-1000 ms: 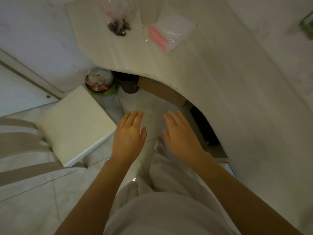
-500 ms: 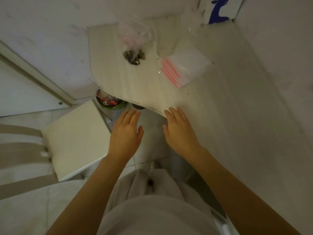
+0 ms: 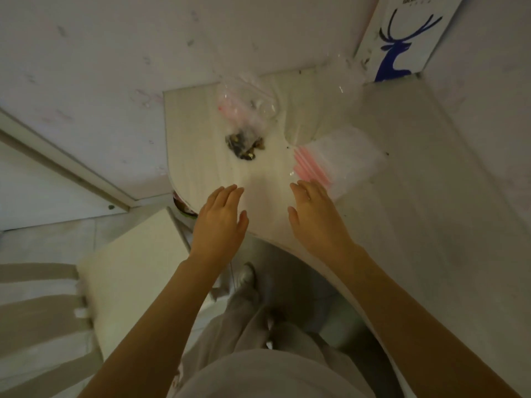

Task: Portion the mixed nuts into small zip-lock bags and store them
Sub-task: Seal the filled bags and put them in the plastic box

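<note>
On the pale table (image 3: 402, 225), both empty hands hover near zip-lock bags (image 3: 339, 159).

— We've got a pale desk (image 3: 373, 196) here, faint wood grain, smooth and matt.
— And the bags (image 3: 339, 156) are thin clear plastic, glossy, with pink strips. We see the nut bag (image 3: 244, 124) crinkled and shiny; the nuts (image 3: 244, 143) look dark and rough.

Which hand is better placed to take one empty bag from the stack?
Right, probably. The right hand is open with its fingertips almost at the pink-zip edge of the stack. The left hand, also open, is nearer the nuts.
</note>
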